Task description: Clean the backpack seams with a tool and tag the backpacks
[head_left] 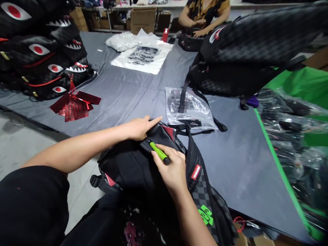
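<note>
black backpack (128, 157), right hand (173, 167) gripping green tool (159, 152), left hand (139, 128) half-spread against it, stacked bags (44, 63) beyond

Person's in a black top, loose short left sleeve (33, 201), wide at the hem, plain cloth with one tiny reddish speck. Left hand (138, 129) and right hand (175, 167) bare, both forearms uncovered. Dark clothing (94, 218) over the lap; blotchy pink-and-white print (131, 232) low at the front, too shadowed from here to make out its design.
</note>
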### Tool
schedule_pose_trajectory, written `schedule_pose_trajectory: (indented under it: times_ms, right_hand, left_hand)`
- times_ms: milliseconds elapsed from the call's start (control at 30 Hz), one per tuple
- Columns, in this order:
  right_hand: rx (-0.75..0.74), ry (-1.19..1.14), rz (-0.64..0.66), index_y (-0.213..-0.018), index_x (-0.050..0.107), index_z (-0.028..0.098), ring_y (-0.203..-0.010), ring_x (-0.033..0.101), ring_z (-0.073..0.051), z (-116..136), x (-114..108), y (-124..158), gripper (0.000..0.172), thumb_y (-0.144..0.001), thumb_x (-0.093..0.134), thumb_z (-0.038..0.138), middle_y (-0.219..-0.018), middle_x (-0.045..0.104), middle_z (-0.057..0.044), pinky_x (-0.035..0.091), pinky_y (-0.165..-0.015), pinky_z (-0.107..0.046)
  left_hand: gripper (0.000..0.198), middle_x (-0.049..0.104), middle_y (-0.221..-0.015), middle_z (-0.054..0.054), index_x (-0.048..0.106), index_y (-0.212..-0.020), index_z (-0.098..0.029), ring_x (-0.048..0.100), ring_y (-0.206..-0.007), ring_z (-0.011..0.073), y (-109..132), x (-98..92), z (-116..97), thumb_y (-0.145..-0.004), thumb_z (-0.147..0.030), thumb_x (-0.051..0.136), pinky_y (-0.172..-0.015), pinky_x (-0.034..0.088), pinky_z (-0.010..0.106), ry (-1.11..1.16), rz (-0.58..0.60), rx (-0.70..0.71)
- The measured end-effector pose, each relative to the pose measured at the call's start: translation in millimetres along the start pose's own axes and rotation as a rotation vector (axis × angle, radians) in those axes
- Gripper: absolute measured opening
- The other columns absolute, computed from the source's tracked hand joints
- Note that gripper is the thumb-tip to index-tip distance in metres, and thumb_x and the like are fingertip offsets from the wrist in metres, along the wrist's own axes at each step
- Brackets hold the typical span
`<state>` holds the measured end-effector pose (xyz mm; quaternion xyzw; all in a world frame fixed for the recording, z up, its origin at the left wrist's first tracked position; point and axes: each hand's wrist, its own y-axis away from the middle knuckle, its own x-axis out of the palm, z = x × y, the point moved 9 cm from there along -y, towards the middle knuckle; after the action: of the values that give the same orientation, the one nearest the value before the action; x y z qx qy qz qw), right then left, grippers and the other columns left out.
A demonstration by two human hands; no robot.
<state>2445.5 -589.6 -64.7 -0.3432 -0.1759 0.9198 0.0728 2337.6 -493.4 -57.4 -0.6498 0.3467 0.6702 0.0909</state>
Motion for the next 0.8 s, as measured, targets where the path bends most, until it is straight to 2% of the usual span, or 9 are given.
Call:
schedule_pose_trajectory:
  times_ms: [167,300,433,600,800]
  right_hand:
    - [-0.033,0.002,0.016,-0.1,0.072,0.023,-0.089,0.07,-0.021,7,10,-6,0.019,-0.087,0.063,0.034,-0.098,0.076,-0.004,0.04,-0.084,-0.038]
    - [-0.052,0.049,0.002,-0.099,0.072,0.023,-0.089,0.07,-0.021,6,8,-5,0.019,-0.086,0.062,0.031,-0.095,0.077,-0.004,0.041,-0.083,-0.038]
    - [-0.046,0.032,0.016,-0.1,0.072,0.023,-0.089,0.07,-0.021,7,9,-5,0.019,-0.086,0.062,0.031,-0.097,0.077,-0.004,0.043,-0.082,-0.037]
    - [-0.028,0.023,-0.003,-0.102,0.072,0.022,-0.09,0.07,-0.02,11,7,-4,0.019,-0.086,0.062,0.028,-0.098,0.077,-0.004,0.044,-0.085,-0.037]
    - [0.013,0.029,0.042,-0.103,0.073,0.024,-0.093,0.071,-0.021,9,6,-5,0.021,-0.084,0.063,0.023,-0.102,0.077,-0.004,0.047,-0.089,-0.039]
  left_hand:
    - [0.095,0.043,-0.141,0.015,-0.007,-0.156,-0.03,0.063,-0.105,0.0238,-4,3.0,4,-0.082,-0.019,0.053,-0.083,0.049,0.031,0.02,0.041,-0.002]
    - [0.095,0.041,-0.145,0.013,-0.009,-0.155,-0.032,0.06,-0.11,0.0222,-5,4.1,5,-0.084,-0.02,0.052,-0.089,0.048,0.03,0.088,0.055,0.035]
    - [0.096,0.04,-0.146,0.012,-0.012,-0.155,-0.032,0.061,-0.106,0.0205,-6,5.8,7,-0.084,-0.02,0.051,-0.089,0.048,0.029,0.106,0.088,0.036]
    - [0.097,0.041,-0.146,0.014,-0.011,-0.155,-0.032,0.061,-0.104,0.0222,-7,6.0,6,-0.082,-0.018,0.051,-0.086,0.048,0.031,0.109,0.089,0.021]
    - [0.097,0.04,-0.145,0.014,-0.01,-0.155,-0.034,0.061,-0.104,0.0231,-8,6.6,6,-0.082,-0.018,0.051,-0.084,0.049,0.031,0.091,0.075,0.017]
